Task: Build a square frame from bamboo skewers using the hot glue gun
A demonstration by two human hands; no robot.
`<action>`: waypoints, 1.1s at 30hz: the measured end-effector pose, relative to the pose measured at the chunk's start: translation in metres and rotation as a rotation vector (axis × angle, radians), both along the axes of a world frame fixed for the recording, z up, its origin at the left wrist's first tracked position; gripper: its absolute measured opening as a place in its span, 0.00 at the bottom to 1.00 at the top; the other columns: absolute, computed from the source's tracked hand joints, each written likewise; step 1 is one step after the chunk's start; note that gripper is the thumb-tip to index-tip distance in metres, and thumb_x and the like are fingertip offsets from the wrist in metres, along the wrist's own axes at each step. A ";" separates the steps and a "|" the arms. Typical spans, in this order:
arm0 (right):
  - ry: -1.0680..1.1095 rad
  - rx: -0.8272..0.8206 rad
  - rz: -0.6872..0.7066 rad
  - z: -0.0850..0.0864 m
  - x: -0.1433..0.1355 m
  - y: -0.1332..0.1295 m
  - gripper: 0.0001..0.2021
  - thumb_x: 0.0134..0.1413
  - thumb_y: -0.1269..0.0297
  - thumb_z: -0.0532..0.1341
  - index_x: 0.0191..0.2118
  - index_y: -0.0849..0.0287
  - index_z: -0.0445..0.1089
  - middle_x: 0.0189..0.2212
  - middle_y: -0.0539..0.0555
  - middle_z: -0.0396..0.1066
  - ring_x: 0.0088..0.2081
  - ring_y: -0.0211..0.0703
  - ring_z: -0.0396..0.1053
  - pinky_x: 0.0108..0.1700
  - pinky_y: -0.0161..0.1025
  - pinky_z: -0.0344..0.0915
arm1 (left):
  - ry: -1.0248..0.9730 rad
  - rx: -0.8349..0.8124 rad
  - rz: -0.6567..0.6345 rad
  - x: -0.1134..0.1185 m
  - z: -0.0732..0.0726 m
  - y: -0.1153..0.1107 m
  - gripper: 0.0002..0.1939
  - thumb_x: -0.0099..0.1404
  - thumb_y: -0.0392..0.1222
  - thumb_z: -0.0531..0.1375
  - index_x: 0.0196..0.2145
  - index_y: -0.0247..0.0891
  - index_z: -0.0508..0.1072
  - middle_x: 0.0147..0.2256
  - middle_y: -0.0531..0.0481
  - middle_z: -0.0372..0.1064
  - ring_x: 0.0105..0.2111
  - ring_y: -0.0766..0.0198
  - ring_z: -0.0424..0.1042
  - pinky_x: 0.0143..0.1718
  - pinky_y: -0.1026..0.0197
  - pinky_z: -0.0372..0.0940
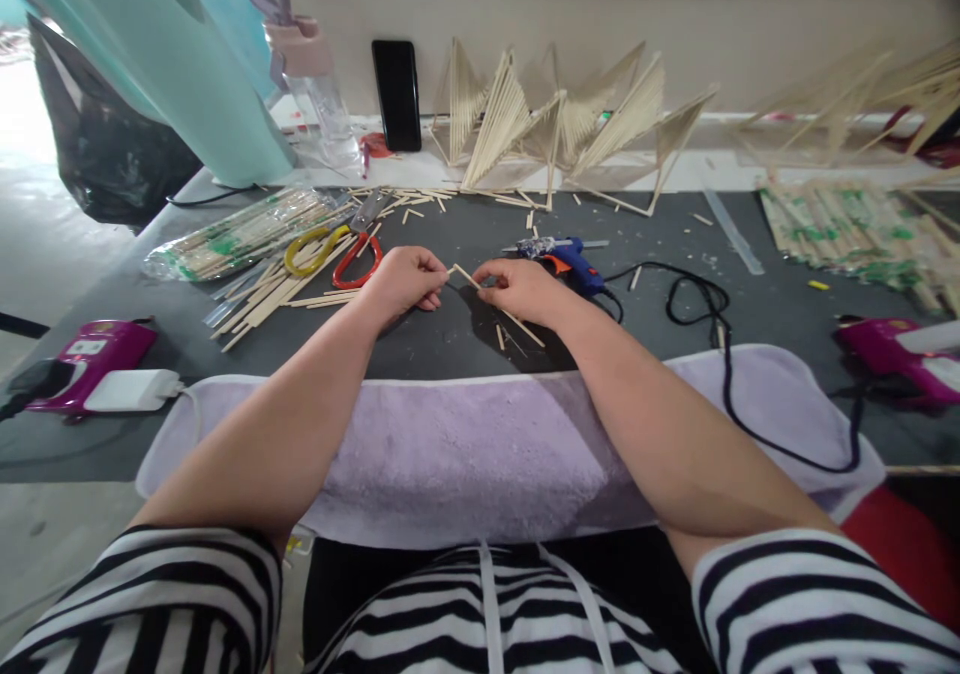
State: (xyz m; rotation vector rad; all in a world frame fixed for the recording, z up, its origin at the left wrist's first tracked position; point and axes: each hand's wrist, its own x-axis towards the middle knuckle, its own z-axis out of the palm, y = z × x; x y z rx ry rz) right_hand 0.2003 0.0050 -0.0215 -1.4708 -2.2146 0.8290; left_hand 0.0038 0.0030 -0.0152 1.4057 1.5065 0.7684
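Now the thin wooden stick slants over the grey table, pinched in the right hand; the left hand closes its fingertips at the stick's upper end. Beyond sits 1 blue glue gun.

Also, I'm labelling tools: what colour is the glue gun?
The glue gun is mostly blue with an orange trigger; best in head view.

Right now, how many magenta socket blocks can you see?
2. The left socket block is on the table, beyond the lilac towel's left end; the right socket block is at the picture's right edge, partly cut off. Others may be hidden.
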 end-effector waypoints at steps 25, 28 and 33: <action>-0.018 -0.010 0.000 0.005 -0.001 -0.003 0.13 0.54 0.67 0.62 0.45 0.57 0.77 0.31 0.51 0.72 0.31 0.39 0.66 0.37 0.37 0.59 | 0.009 0.008 -0.001 0.001 0.000 -0.001 0.04 0.61 0.32 0.62 0.29 0.35 0.71 0.18 0.56 0.66 0.17 0.70 0.69 0.21 0.69 0.66; -0.013 -0.015 -0.005 0.005 -0.001 -0.003 0.13 0.54 0.68 0.62 0.46 0.58 0.77 0.31 0.52 0.73 0.31 0.39 0.66 0.38 0.37 0.59 | 0.007 0.008 -0.002 0.001 0.000 -0.001 0.04 0.62 0.31 0.61 0.29 0.35 0.71 0.18 0.56 0.66 0.17 0.70 0.69 0.21 0.69 0.66; -0.009 -0.015 0.003 0.005 0.000 -0.003 0.13 0.54 0.68 0.62 0.45 0.58 0.77 0.31 0.51 0.72 0.31 0.39 0.65 0.37 0.37 0.58 | 0.011 0.003 0.001 0.001 0.000 -0.001 0.05 0.61 0.32 0.63 0.28 0.35 0.71 0.18 0.56 0.66 0.17 0.71 0.70 0.22 0.70 0.66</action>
